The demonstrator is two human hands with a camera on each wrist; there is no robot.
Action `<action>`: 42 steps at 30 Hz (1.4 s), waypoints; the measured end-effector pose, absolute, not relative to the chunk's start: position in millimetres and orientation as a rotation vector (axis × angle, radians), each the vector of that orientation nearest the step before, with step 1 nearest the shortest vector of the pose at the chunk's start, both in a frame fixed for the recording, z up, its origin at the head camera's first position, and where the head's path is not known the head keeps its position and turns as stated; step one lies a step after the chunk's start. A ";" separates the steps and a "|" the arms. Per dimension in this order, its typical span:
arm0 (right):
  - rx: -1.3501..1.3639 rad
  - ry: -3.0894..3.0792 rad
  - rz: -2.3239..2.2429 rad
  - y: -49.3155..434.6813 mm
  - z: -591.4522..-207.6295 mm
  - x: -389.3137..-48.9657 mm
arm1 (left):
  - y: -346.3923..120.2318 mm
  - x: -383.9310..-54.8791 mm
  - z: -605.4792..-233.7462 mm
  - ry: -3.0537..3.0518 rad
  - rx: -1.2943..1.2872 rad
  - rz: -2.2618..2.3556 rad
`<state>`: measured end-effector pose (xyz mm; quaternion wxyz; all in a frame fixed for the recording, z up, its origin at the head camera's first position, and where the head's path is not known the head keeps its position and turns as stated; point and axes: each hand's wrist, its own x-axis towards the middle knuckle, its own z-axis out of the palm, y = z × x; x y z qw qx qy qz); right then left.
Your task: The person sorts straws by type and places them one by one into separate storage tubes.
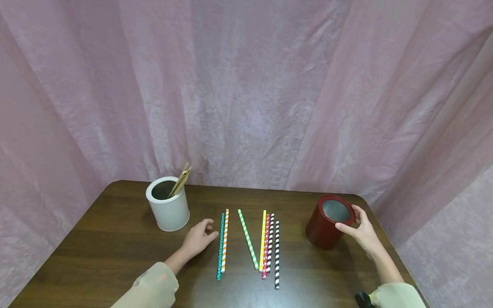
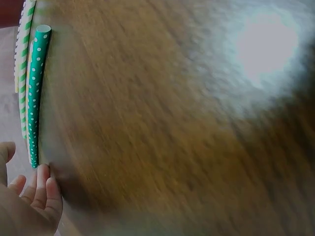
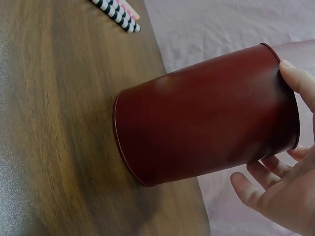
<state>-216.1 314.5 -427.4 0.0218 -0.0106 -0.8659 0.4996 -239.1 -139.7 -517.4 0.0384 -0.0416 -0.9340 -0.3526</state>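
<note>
While L hand [image 1: 198, 237] loose, empty nr straws [image 1: 221, 248], R hand's [image 1: 363, 231] grip on red can [image 1: 321, 229]

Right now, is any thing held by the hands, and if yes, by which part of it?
The right hand holds the red can by its upper rim. The left hand holds nothing.

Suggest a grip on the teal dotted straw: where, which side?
Probably a mid-length pinch across its width, from above and left. The teal dotted straw is thin and lies flat; the orange striped straw crowds its right, while the left hand is on its left.
</note>
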 end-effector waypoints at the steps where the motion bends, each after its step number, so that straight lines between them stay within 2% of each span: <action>1: -0.035 -2.680 1.558 314.3 -427.3 -216.1 | -138.9 -239.8 -518.0 -2.863 -0.130 -1.082; 31: -0.058 -2.602 1.651 315.6 -436.8 -218.4 | -120.9 -260.8 -516.3 -3.025 -0.208 -1.074; 42: -0.081 -2.639 1.630 317.1 -438.0 -219.5 | -112.0 -261.0 -511.7 -3.077 -0.158 -0.816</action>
